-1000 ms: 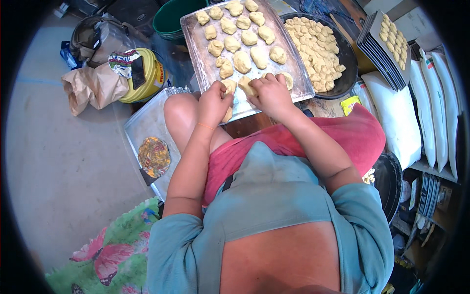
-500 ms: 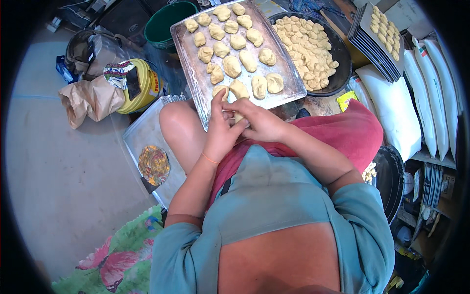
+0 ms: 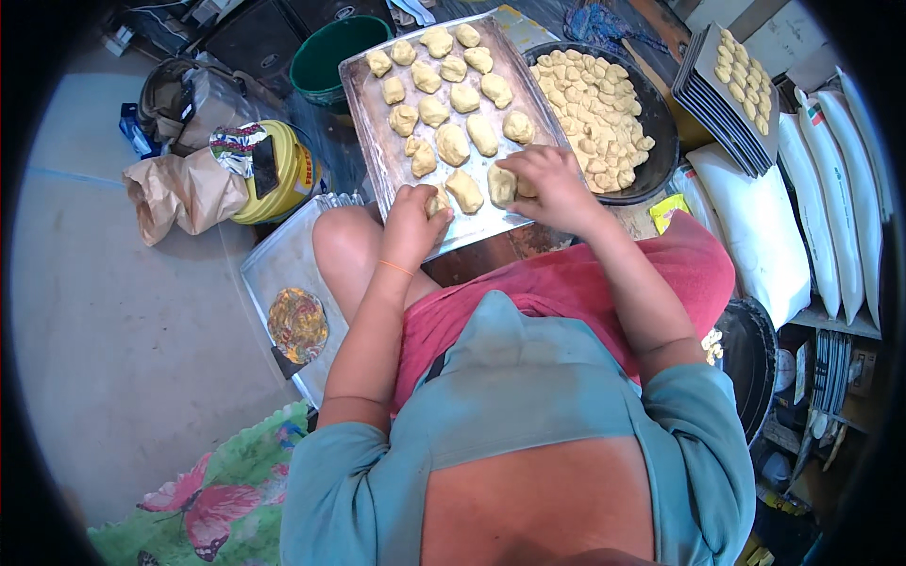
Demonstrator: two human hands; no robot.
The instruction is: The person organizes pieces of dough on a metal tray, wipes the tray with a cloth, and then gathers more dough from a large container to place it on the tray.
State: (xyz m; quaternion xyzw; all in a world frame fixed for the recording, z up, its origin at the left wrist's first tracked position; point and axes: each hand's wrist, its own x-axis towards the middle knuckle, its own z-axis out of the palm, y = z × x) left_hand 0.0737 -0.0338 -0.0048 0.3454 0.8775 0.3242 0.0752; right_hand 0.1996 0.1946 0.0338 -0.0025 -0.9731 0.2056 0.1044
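Note:
A metal baking tray (image 3: 366, 104) holds several rough lumps of pale yellow dough (image 3: 464, 192) over my crossed legs. My left hand (image 3: 411, 223) has closed fingers round a dough lump (image 3: 436, 202) at the tray's near left corner, partly hiding it. My right hand (image 3: 557, 189) reaches over the tray's near right part, fingertips closed on another dough lump (image 3: 502, 186), with one more partly under the fingers.
A black round pan of small dough pieces (image 3: 590, 123) stands right of the tray, beside stacked trays (image 3: 708, 94) and white sacks (image 3: 746, 241). At left are a green bucket (image 3: 321, 66), yellow tub (image 3: 274, 189), paper bag (image 3: 175, 193) and another tray (image 3: 264, 274).
Half a second ago my hands were together below the tray's near edge around dough. Now they have parted and moved onto the tray's near left and near right lumps.

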